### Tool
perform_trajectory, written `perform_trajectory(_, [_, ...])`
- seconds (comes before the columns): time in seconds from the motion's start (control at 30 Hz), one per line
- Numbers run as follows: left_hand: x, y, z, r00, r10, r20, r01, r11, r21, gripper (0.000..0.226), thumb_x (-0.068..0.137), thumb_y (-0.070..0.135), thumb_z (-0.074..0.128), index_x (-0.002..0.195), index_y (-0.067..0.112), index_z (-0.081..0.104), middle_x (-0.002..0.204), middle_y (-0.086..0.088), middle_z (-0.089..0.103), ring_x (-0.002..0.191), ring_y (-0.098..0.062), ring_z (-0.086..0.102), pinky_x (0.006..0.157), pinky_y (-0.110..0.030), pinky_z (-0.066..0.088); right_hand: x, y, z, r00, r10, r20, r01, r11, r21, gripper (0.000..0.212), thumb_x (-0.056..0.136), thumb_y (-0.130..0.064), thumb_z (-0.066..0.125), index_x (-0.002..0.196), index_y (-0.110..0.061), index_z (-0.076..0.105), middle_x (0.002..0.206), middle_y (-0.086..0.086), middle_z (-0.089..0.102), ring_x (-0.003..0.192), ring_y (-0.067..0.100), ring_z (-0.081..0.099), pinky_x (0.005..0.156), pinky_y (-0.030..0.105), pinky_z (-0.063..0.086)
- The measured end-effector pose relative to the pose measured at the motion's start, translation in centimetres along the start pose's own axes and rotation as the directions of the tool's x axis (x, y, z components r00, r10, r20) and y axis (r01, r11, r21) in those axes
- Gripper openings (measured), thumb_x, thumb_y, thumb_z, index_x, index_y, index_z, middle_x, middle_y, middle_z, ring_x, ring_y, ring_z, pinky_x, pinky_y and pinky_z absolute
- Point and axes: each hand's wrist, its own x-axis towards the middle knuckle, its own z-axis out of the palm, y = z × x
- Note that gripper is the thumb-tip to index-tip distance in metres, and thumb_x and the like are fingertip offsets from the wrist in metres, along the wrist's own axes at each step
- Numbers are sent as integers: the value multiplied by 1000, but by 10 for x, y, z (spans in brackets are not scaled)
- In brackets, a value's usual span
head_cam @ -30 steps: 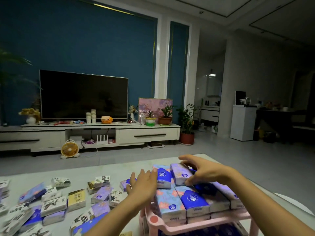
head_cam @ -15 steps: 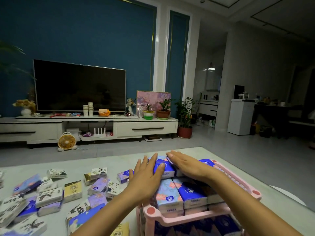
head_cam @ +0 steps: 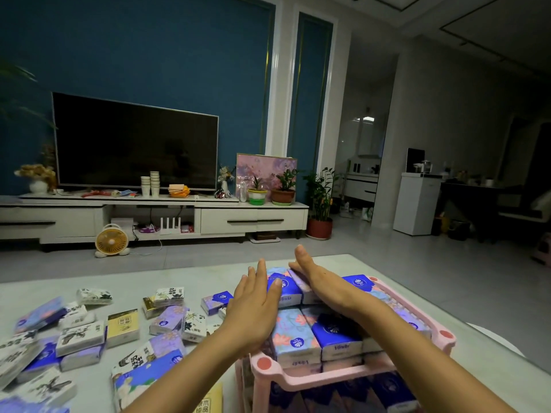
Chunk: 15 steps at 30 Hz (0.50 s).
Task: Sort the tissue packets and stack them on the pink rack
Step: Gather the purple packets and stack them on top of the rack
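Edgewise now, right hand (head_cam: 328, 290), left hand (head_cam: 253, 308) hiding packets (head_cam: 298, 332), pink rack (head_cam: 322, 380) cropped

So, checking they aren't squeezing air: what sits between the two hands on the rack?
In the head view, a dark blue tissue packet lies between the left hand and right hand, atop the stack on the pink rack.

Dim room: blue wall (head_cam: 149, 49), dark TV (head_cam: 135, 144) on white console (head_cam: 253, 220), grey floor (head_cam: 387, 257).

Both hands flat at the pink rack (head_cam: 328, 380).
My left hand (head_cam: 253, 305), fingers straight, at its left side; my right hand (head_cam: 325, 286), fingers straight, over its top.
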Motion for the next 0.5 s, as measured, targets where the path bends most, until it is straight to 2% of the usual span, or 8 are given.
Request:
perform_trajectory(0.03, [2,-1,1,1000,3,-3,-3,1000,-1,59,98,43,11,146,21,-16,156,1,-14,144,-14,-12,118,-42,4,-1,-1,2,1000,-28,1,28,999,-34,74,92,-60,12,144,-12,31,152,5,30,140,22,26,115,36,15])
perform_trajectory(0.13, [1,-3,1,1000,-21,-22,19,997,-79,56,100,35,11,145,17,-18,154,-2,-21,143,-17,-15,117,-42,3,0,1,6,998,-31,51,46,943,-330,51,100,-42,12,149,-24,12,157,1,6,145,18,1,118,34,0])
perform_trajectory(0.2, [-3,0,0,998,-39,-54,26,974,-225,56,102,30,18,145,16,-15,154,-5,-23,143,-19,-14,118,-39,-1,2,-1,7,999,1,43,18,888,-460,51,101,-42,14,149,-25,11,158,1,3,145,19,-2,118,38,-1])
perform_trajectory(0.27, [-14,4,-4,990,-72,-121,6,879,-477,57,100,38,21,148,21,-6,157,1,-6,145,-16,-1,118,-38,5,1,-4,9,1000,-17,-18,6,871,-492,56,99,-47,20,149,-22,14,158,6,5,145,20,0,118,38,2])
perform_trajectory(0.33, [-26,3,-9,963,-121,-240,-48,800,-598,55,98,43,20,148,23,9,156,3,13,143,-14,16,117,-37,15,-5,-11,11,991,-81,-107,22,883,-468,59,98,-48,25,149,-21,15,158,7,6,145,20,1,117,35,3])
perform_trajectory(0.4, [-43,-9,-12,925,-155,-348,-92,795,-599,50,99,38,23,144,19,27,150,3,29,137,-11,28,112,-24,20,-16,-22,14,978,-165,-129,83,871,-484,61,97,-48,30,149,-22,14,158,4,6,145,17,1,117,32,4])
perform_trajectory(0.43, [-53,-20,-14,905,-165,-392,-109,801,-589,45,99,34,25,139,18,36,145,3,37,130,-8,34,104,-17,23,-22,-28,17,972,-205,-117,122,861,-495,61,96,-48,32,149,-23,14,158,1,5,145,15,1,117,31,5])
perform_trajectory(0.5, [-72,-50,-17,873,-164,-459,-125,835,-536,33,99,29,30,127,22,46,133,5,46,119,-5,39,93,-14,26,-35,-44,28,955,-286,-82,206,835,-510,60,95,-47,38,147,-26,19,158,-4,6,144,10,3,115,28,7])
